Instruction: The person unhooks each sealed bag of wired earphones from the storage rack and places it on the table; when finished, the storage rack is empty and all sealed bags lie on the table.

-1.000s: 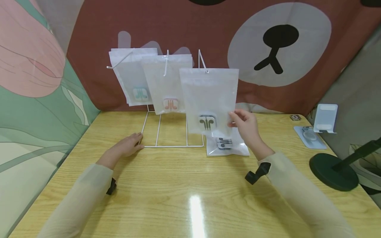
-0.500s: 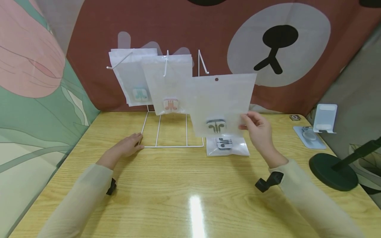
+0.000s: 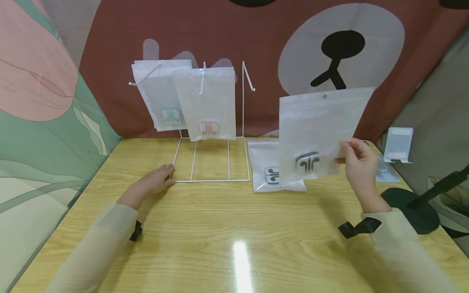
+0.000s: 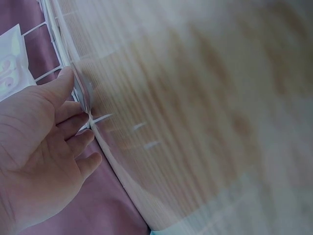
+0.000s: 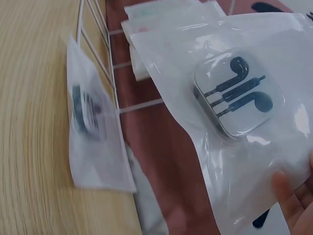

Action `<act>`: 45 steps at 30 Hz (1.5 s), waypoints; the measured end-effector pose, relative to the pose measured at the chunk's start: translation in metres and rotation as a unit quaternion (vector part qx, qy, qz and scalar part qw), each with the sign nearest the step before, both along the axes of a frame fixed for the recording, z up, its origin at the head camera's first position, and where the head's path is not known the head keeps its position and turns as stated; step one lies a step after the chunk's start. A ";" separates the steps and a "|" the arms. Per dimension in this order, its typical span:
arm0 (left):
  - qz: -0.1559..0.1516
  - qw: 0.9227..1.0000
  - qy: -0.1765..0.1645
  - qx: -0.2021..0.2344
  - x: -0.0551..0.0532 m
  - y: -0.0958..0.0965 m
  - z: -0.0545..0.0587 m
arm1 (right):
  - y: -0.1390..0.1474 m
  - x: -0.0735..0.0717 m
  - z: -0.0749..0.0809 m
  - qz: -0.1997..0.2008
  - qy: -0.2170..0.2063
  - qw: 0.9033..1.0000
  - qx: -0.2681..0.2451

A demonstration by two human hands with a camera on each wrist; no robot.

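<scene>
My right hand pinches the lower right edge of a white zip bag, which is raised above the table and slightly tilted. Inside it is a clear case of black earphones. My left hand holds the front left corner of a white wire rack; in the left wrist view its thumb and curled fingers close around the wire. Two of the rack's hooks carry bags: one with green earphones, one with pink earphones. The right hook is bare.
Another bag with dark earphones lies beside the rack, partly covered by the raised one in the head view. At the right stand a light-blue phone holder and a dark round stand base. A printed cloth hangs behind.
My right hand has taken the bag of black earphones off the right hook and moved it to the right. The left hand has stayed at the rack's corner.
</scene>
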State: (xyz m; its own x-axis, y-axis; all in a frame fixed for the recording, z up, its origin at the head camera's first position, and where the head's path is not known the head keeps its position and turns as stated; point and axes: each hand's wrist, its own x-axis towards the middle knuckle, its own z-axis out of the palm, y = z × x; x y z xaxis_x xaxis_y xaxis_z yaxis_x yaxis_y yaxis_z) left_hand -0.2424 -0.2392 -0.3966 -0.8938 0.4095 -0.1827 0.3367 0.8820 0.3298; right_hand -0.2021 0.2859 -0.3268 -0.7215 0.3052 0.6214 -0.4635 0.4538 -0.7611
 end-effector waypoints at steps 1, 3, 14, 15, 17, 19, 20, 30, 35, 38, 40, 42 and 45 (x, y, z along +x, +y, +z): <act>0.000 1.000 0.000 0.000 0.000 0.000 0.000 | 0.006 -0.001 -0.001 -0.017 -0.009 1.000 0.002; -0.001 1.000 0.002 -0.003 0.000 0.000 0.001 | 0.018 -0.002 -0.004 -0.048 -0.030 0.998 0.006; 0.002 1.000 -0.005 -0.006 0.001 0.000 0.001 | 0.080 -0.018 -0.025 -0.105 -0.218 0.969 -0.046; 0.002 1.000 -0.005 -0.006 0.001 0.001 0.001 | 0.089 -0.021 -0.031 -0.091 -0.229 0.967 -0.063; 0.002 1.000 -0.004 -0.006 0.001 0.001 0.001 | 0.100 -0.025 -0.036 -0.085 -0.265 0.959 -0.053; 0.001 1.000 -0.004 -0.007 0.001 0.001 0.001 | 0.108 -0.030 -0.043 -0.091 -0.298 0.949 -0.051; 0.001 1.000 -0.005 -0.007 0.001 0.001 0.001 | 0.111 -0.031 -0.045 -0.090 -0.313 0.944 -0.041; 0.005 1.000 -0.015 -0.009 0.000 0.001 0.002 | 0.116 -0.042 -0.053 -0.073 -0.414 0.905 0.061; 0.004 1.000 -0.015 -0.004 0.001 0.001 0.003 | 0.117 -0.049 -0.060 -0.049 -0.429 0.896 0.099; 0.002 1.000 -0.011 -0.002 0.001 0.001 0.003 | 0.117 -0.053 -0.065 -0.038 -0.436 0.893 0.106; 0.001 1.000 -0.009 -0.002 0.001 0.001 0.003 | 0.116 -0.055 -0.067 -0.037 -0.444 0.889 0.106; 0.000 1.000 -0.009 -0.002 0.002 0.000 0.002 | 0.115 -0.058 -0.068 -0.041 -0.459 0.882 0.104; 0.000 1.000 -0.010 -0.001 0.002 0.000 0.002 | 0.114 -0.063 -0.070 -0.050 -0.482 0.868 0.111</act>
State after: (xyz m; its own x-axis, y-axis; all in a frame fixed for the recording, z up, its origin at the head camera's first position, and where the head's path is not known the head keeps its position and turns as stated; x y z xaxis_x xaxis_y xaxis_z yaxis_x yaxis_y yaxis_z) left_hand -0.2406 -0.2390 -0.3944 -0.8897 0.4092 -0.2023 0.3299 0.8827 0.3346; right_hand -0.2653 0.4003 -0.3969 -0.9158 0.3458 -0.2040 0.3892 0.6394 -0.6631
